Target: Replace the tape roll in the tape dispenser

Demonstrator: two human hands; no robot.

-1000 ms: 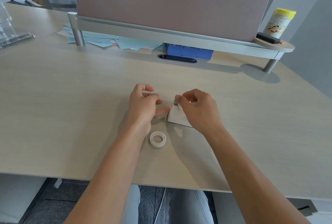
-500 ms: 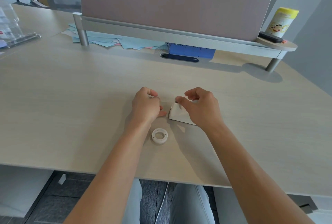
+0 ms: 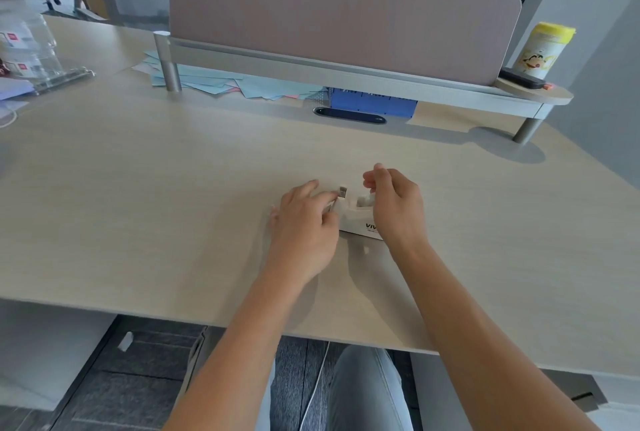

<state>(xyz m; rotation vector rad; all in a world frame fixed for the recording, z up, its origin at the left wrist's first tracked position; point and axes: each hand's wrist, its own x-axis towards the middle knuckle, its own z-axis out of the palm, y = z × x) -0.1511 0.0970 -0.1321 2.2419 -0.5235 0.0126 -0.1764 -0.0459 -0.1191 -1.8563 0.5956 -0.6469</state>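
The white tape dispenser (image 3: pixel 356 219) stands upright on the desk (image 3: pixel 173 205), its side logo facing me and its metal cutter (image 3: pixel 343 192) at the left end. My left hand (image 3: pixel 304 226) lies beside the cutter end, fingertips pinching a thin pale strip that looks like the tape end (image 3: pixel 330 206). My right hand (image 3: pixel 396 209) covers the dispenser's rear half, its fingers curled over the top by the roll seat (image 3: pixel 363 201). The loose white tape ring is out of sight, and whether a roll sits inside is hidden by my right hand.
A pink divider panel (image 3: pixel 329 18) on a raised shelf (image 3: pixel 346 74) runs along the back. Under the shelf lie blue papers (image 3: pixel 214 82) and a blue box (image 3: pixel 374 103). A yellow-lidded canister (image 3: pixel 543 50) stands on the shelf's right end. Clear plastic items (image 3: pixel 31 60) sit far left.
The dispenser now stands upright with its cutter showing. My left hand has opened from a fist and reached the cutter. The loose tape ring is no longer visible. The camera has tilted up.
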